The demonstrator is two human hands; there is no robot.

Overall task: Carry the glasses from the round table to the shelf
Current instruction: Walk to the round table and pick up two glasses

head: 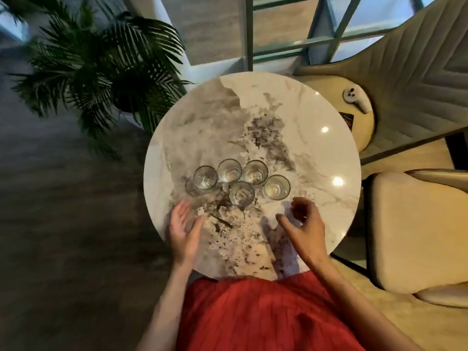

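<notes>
Head view, looking down: five clear glasses (241, 193) stand upright in a close cluster on the near half of a round marble table (316, 153), apparently empty. Just before them, the left hand (183, 229) hovers with straight fingers, and the right hand (304, 224) hovers loosely curled, holding nothing.
</notes>
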